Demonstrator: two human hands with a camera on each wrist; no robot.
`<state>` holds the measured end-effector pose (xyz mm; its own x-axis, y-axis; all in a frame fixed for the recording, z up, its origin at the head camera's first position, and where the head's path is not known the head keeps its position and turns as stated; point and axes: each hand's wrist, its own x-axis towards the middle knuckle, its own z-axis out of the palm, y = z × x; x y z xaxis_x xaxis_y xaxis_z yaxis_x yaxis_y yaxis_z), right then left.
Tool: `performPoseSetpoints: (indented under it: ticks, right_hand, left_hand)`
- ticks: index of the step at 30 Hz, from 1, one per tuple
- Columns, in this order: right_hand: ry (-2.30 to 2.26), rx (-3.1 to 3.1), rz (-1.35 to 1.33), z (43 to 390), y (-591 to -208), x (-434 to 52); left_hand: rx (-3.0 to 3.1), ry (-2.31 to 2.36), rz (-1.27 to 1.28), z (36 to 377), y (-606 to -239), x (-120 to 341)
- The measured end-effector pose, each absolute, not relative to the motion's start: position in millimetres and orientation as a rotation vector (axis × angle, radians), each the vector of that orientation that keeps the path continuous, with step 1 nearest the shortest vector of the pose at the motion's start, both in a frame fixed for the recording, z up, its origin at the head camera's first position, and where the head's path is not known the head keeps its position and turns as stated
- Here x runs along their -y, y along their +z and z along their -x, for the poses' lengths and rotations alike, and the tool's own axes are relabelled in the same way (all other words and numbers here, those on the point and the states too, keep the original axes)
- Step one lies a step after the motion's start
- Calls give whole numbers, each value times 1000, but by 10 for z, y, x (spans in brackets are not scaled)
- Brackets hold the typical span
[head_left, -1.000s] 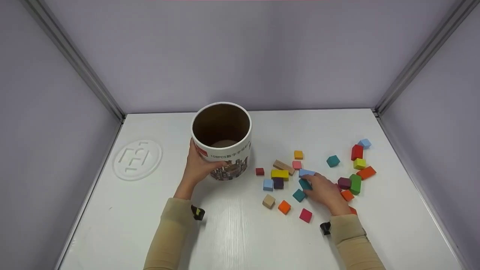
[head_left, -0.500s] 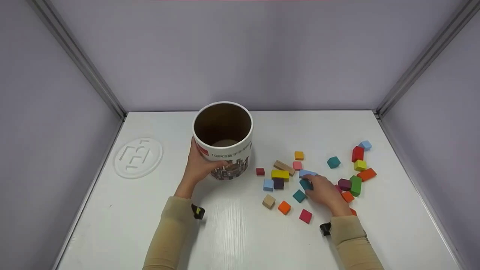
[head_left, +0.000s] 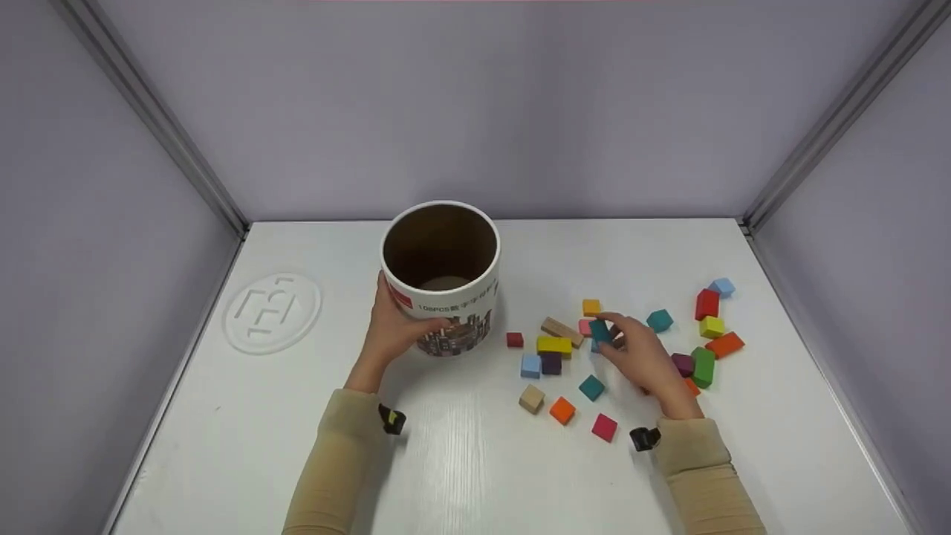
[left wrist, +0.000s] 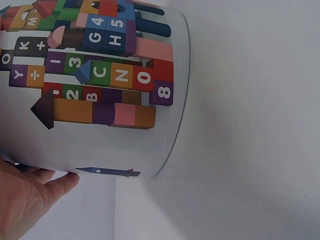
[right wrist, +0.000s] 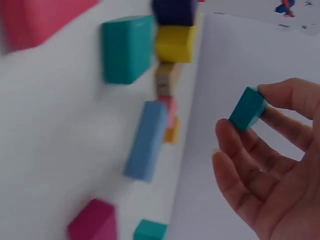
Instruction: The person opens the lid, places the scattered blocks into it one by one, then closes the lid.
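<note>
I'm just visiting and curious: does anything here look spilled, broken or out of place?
Nothing looks damaged. Coloured blocks lie scattered loose on the table, beside the upright open tub that the left hand grips. The right hand pinches a teal block.

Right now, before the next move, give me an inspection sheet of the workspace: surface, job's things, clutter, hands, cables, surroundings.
Surface: white table with an embossed round logo at its left.
Job's things: open cardboard tub standing upright, printed with blocks; teal block lifted off the table.
Clutter: loose coloured blocks scattered right of the tub, among them a yellow block, a pink block and a green block.
Hands: left hand grips the tub's side; right hand pinches the teal block between thumb and fingertips.
Cables: nothing seen.
Surroundings: plain lilac walls with metal corner rails.
</note>
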<state>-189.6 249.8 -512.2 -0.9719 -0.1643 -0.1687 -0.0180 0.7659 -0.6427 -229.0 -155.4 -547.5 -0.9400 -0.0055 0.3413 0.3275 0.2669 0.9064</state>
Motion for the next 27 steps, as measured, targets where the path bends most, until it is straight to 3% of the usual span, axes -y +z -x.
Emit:
performPoseSetpoints:
  ticks: [14,27]
  right_hand:
    - [-1494,-2952,753,2079,-4362,-1893]
    - [-1432,-2982,1231,2163,-3977,-1067]
  left_hand:
    - [2226,-1755,328,2153,-5241,1504]
    - [2262,-1754,310,2085,-5128,1494]
